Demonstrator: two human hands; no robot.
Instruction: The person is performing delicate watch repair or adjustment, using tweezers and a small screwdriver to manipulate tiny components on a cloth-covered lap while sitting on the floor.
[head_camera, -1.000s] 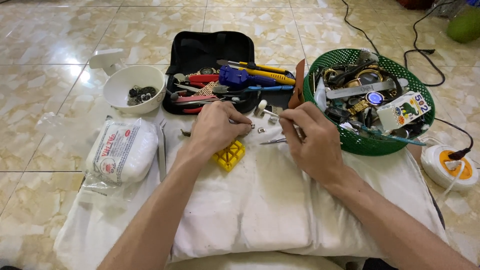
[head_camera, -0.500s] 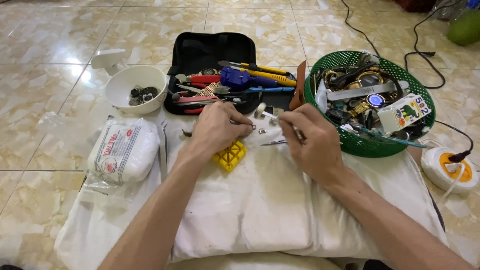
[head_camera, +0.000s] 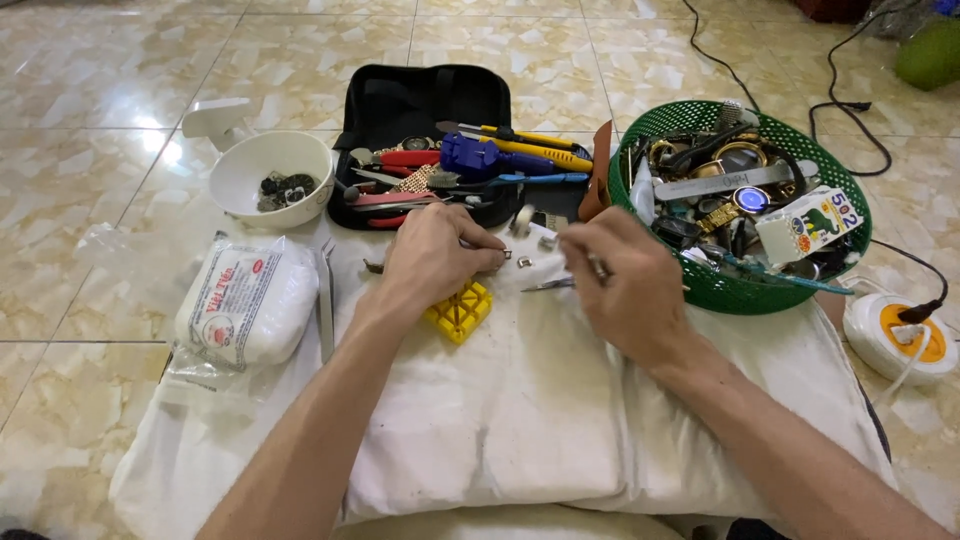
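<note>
Taking the yellow block (head_camera: 459, 311) as the landmark on the white cloth (head_camera: 520, 420): well to its left, a white plastic-wrapped packet (head_camera: 248, 300) is lying half on the cloth's edge, and between packet and block a pair of metal tweezers (head_camera: 325, 300) is lying lengthwise. Up and to the left of the block, a white bowl (head_camera: 272, 176) holding small dark parts is sitting on the tiled floor (head_camera: 90, 250). Directly above the block, a black tool case (head_camera: 420, 105) is lying open, holding red-handled pliers, a blue tool and a yellow-handled knife. The left hand (head_camera: 432, 258) is resting just above the block, its fingertips pinching a small metal piece (head_camera: 506, 254), which is sitting just up and right of the block, on the cloth. To the block's right, the right hand (head_camera: 625, 285) is curling closed around a thin metal tool (head_camera: 546, 285) whose tip is pointing back towards the block. Further right, a green mesh basket (head_camera: 735, 290) is standing full of watches and oddments, and beyond it a white and orange cable reel (head_camera: 900, 340) is sitting on the floor.
</note>
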